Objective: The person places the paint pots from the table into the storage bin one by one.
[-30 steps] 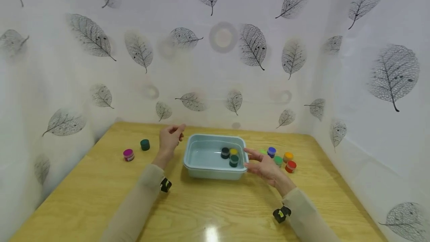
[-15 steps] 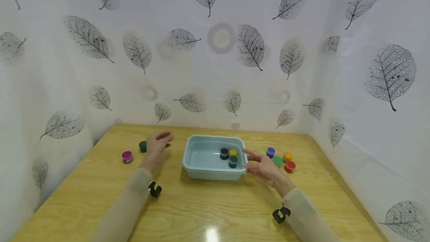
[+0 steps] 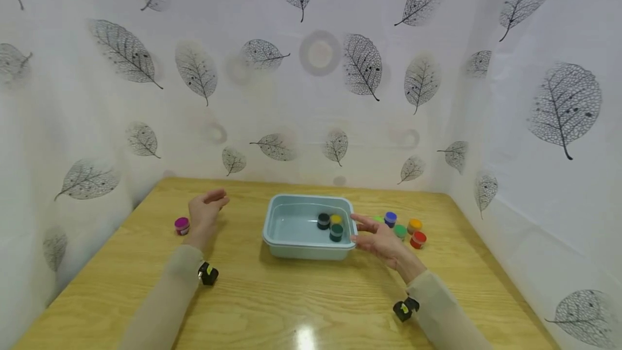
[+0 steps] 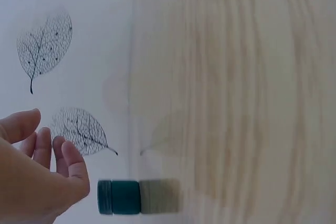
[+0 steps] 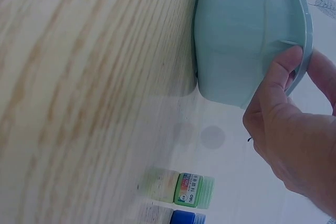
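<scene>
My left hand (image 3: 204,217) hovers over the left side of the table, fingers loosely bent, holding nothing. Just past it in the left wrist view stands a dark green paint jar (image 4: 123,198), hidden behind the hand in the head view. A magenta-lidded paint jar (image 3: 182,226) is left of that hand. My right hand (image 3: 386,244) pinches the right rim of a light blue plastic basin (image 3: 311,253). Inside the basin, toward its right end, sit a black jar (image 3: 323,221), a yellow jar (image 3: 336,220) and a dark green jar (image 3: 336,233).
Right of the basin stand several paint jars, among them a blue jar (image 3: 390,219), an orange jar (image 3: 414,226), a red jar (image 3: 418,240) and a green jar (image 5: 194,190). A leaf-patterned curtain (image 3: 311,101) borders the wooden table (image 3: 272,301) behind and at the sides.
My left hand has moved left from beside the basin to the dark green jar, its fingers loosening. The right hand stays at the basin's rim.
</scene>
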Demonstrator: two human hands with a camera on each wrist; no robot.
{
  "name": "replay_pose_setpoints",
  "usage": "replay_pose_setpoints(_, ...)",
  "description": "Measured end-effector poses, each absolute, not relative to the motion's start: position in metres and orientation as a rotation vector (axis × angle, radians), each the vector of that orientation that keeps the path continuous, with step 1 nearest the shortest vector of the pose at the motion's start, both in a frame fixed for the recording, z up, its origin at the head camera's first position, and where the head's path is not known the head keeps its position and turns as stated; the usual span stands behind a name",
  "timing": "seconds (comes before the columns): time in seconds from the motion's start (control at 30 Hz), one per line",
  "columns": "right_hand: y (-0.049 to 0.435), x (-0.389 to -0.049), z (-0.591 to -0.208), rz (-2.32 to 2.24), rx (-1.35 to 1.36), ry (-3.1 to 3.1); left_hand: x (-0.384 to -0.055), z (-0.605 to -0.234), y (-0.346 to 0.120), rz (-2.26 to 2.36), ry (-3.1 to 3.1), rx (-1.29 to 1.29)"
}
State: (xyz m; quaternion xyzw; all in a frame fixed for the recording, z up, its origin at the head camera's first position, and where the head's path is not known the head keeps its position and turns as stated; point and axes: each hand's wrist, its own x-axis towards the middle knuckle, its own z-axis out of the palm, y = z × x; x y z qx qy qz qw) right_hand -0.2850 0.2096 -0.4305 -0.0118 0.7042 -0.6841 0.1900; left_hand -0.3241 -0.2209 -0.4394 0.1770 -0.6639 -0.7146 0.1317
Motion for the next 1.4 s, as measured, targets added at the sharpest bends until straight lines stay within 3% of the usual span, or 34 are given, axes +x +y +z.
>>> replay_pose_setpoints(0.47,0.208,-0.284,-0.429,-1.930,-0.031,1.954,-0.322,-0.438,-0.251,-1.876,-2.120,0.573)
replay_pose_setpoints(1.4,0.209,-0.285,-0.430,-1.933,-0.035,1.943,-0.323,-0.445,-0.263,-2.099,-2.436,0.439)
